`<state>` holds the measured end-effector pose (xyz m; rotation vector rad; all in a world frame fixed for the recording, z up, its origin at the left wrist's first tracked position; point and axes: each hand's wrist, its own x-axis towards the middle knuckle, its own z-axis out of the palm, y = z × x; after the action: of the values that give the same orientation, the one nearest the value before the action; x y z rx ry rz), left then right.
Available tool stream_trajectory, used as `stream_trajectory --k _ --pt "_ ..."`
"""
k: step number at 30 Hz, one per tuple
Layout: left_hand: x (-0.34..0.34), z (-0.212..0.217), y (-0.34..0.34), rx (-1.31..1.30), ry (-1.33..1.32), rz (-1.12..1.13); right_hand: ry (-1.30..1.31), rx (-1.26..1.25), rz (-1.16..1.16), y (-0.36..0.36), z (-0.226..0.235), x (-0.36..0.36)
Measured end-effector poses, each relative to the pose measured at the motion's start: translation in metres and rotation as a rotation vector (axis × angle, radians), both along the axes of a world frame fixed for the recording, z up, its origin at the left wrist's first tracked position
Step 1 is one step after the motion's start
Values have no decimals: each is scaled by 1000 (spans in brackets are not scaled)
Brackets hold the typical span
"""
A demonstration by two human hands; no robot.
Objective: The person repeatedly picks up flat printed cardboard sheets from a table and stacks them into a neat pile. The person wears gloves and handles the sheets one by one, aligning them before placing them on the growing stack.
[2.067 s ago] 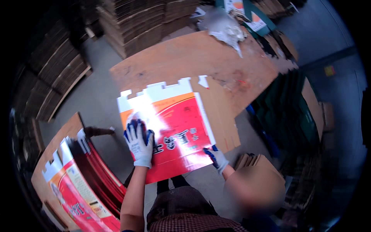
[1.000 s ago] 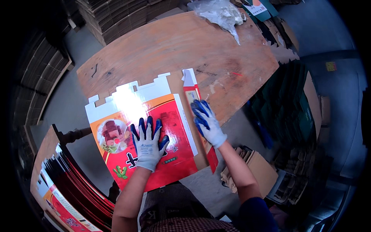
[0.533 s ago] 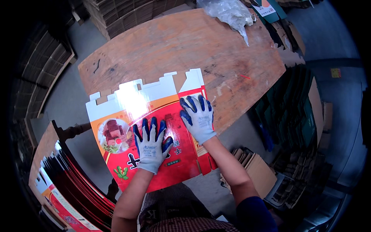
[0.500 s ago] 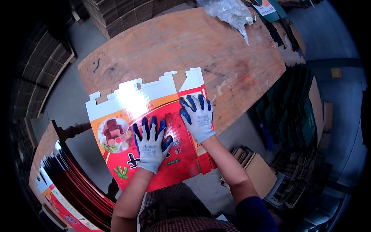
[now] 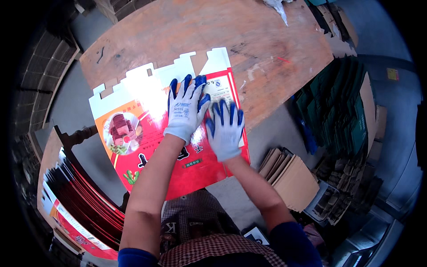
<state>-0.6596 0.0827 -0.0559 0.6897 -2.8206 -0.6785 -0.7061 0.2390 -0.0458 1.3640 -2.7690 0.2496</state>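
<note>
A flat printed cardboard box (image 5: 155,127), red and orange with white cut flaps along its far edge, lies on the wooden table and overhangs the near edge. My left hand (image 5: 184,107), in a white glove with blue fingertips, rests palm down near the box's upper middle, its fingers stretched toward the flaps. Just right of it, my right hand (image 5: 226,127) in a matching glove lies on the narrow side panel, fingers spread and slightly blurred. Neither hand grips anything. The part of the print under both gloves is hidden.
More red folded boxes (image 5: 89,204) stand in a row at lower left. Dark green folded cartons (image 5: 333,111) are stacked at the right, with brown cardboard sheets (image 5: 293,182) below them. A clear plastic bag (image 5: 279,8) lies at the far edge of the wooden table (image 5: 187,26).
My left hand has slid up and right across the box, close to my right hand. The right hand sits a little lower on the side panel. The box appears higher in view.
</note>
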Motion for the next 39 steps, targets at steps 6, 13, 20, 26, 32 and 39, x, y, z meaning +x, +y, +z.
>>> stream_trajectory --k 6,13,20,26,32,39 --pt "27 6 -18 64 91 89 -192 -2 107 87 15 43" --pt "211 0 -45 129 185 1009 -442 -225 -451 81 3 -48" --pt "247 62 -17 1327 402 1408 -1189 -552 -600 60 57 -25" --pt "250 74 7 912 769 1108 -829 -924 -322 103 29 -65" --pt "320 198 24 588 596 1124 -1029 -731 -91 77 118 -48" --pt "523 264 -27 230 526 1391 -1187 -649 236 -23 204 133"
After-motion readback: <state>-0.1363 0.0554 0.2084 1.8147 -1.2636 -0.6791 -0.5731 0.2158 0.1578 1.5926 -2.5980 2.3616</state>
